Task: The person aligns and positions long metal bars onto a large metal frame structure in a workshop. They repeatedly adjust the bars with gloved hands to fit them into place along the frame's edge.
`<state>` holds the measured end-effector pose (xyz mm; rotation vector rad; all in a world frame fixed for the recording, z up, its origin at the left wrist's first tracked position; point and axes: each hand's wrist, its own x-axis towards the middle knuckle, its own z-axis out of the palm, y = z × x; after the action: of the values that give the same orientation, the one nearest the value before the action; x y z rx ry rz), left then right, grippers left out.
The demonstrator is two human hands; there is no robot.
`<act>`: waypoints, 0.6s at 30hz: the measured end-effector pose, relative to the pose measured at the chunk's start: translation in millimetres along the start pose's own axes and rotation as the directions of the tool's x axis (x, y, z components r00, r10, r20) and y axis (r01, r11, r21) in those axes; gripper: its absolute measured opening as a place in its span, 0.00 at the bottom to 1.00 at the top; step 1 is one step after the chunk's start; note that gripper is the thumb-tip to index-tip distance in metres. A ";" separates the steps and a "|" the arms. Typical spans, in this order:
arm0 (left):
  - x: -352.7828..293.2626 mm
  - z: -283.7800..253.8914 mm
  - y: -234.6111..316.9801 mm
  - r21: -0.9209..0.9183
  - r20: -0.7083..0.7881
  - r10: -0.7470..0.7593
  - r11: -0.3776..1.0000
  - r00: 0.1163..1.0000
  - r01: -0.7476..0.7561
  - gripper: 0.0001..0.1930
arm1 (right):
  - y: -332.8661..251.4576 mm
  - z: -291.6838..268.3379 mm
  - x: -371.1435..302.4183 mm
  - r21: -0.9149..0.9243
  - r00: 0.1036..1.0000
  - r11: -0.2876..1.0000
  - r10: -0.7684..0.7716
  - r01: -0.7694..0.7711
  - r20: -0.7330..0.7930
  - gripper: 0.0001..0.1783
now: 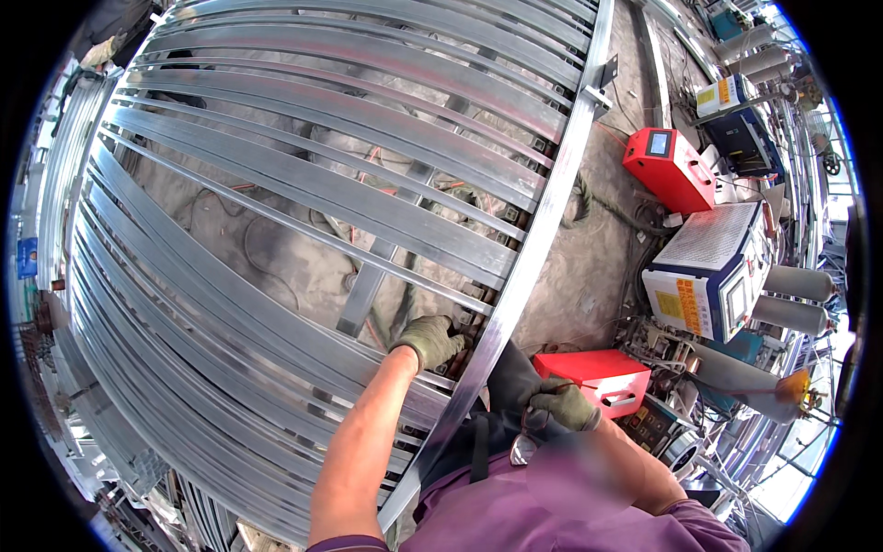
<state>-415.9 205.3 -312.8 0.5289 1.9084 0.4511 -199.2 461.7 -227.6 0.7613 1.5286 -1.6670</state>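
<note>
Left hand [430,340]: my gloved fingers are clamped on the metal frame [322,184], at its near edge by the long rail [543,221].
Right hand [566,405]: closed on dark cloth [510,377] at my waist.

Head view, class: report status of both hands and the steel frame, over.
Left hand gloved, gripping between frame bars at the long rail. Right hand gloved, closed at the waist on something dark, unclear. Cables on floor beside frame.

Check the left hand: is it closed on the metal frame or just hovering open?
Closed. The gloved left hand is curled, fingers bent down onto the end of a steel bar where it meets the long rail; what the fingers pinch is hidden.
</note>
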 end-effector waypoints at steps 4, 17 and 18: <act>-4.8 -3.1 5.7 0.004 -0.011 -0.015 1.000 1.000 0.015 0.27 | -11.2 3.8 2.7 0.067 0.999 0.996 0.053 -0.054 0.010 0.10; 1.7 15.9 -1.0 0.067 -0.066 0.026 0.998 0.998 -0.022 0.27 | 1.8 6.4 16.6 0.066 0.997 0.997 0.033 -0.037 0.068 0.09; 1.4 14.7 0.6 0.054 -0.058 0.003 0.999 0.998 0.001 0.26 | -1.0 7.3 18.5 0.046 0.997 0.999 0.009 -0.013 0.073 0.10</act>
<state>-402.7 207.5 -319.1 0.5575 1.9804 0.4206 -209.9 452.2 -241.4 0.7237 1.4377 -1.7085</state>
